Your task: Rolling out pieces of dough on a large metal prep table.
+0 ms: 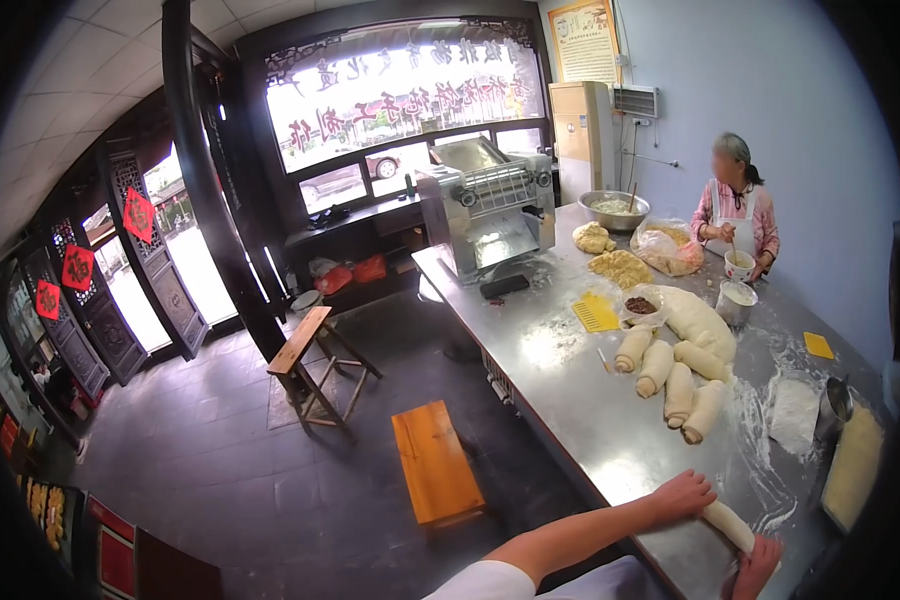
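Nearest, the left hand and right hand press flat on a dough log, fingers spread over it rather than clamped, at the floured steel desk edge. Beyond lie four finished rolls, side by side. Farthest, another person stirs a cup.

This is a small street-front bakery or dough-food shop. A long floured stainless-steel worktop carries rolled dough logs, a dough-sheeting machine and a metal mixing bowl. An aproned person works beside it, and wooden benches face glazed shopfront doors.
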`<state>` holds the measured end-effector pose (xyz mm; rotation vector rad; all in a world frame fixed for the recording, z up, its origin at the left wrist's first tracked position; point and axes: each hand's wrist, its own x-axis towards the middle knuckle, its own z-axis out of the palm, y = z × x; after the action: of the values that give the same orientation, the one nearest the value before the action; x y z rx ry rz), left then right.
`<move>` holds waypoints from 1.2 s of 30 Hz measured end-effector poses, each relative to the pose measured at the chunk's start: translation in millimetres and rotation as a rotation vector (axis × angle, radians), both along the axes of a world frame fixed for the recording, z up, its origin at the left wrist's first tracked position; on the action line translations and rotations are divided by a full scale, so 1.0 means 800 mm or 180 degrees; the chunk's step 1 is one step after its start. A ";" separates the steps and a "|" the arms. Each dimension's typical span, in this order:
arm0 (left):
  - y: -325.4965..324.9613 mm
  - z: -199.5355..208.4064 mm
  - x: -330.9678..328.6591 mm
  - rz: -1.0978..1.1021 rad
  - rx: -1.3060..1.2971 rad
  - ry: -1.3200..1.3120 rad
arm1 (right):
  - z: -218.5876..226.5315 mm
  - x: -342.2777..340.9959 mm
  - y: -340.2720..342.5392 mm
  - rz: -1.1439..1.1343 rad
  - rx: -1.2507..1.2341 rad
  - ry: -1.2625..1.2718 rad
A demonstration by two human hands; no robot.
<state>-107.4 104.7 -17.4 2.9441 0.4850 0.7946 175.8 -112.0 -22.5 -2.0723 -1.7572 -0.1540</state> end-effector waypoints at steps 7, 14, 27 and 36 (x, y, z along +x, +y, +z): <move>-0.097 0.021 -0.004 0.0568 -0.0851 -0.0147 | 0.061 -0.082 -0.053 0.0422 0.0548 -0.0309; -0.106 -0.007 0.127 0.0281 -0.1267 -0.0031 | -0.016 -0.022 0.033 -0.0142 0.0389 -0.0165; -0.093 0.011 0.081 -0.0523 -0.0193 0.0091 | 0.018 -0.040 -0.019 0.0087 0.0396 -0.0316; -0.175 0.005 0.017 -0.0396 -0.0720 -0.0473 | 0.047 -0.108 -0.094 -0.0111 0.0263 -0.0038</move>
<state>-93.9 -35.6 -13.3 2.6553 0.3516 0.8722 89.8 -187.1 14.8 -2.0479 -1.6931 -0.2456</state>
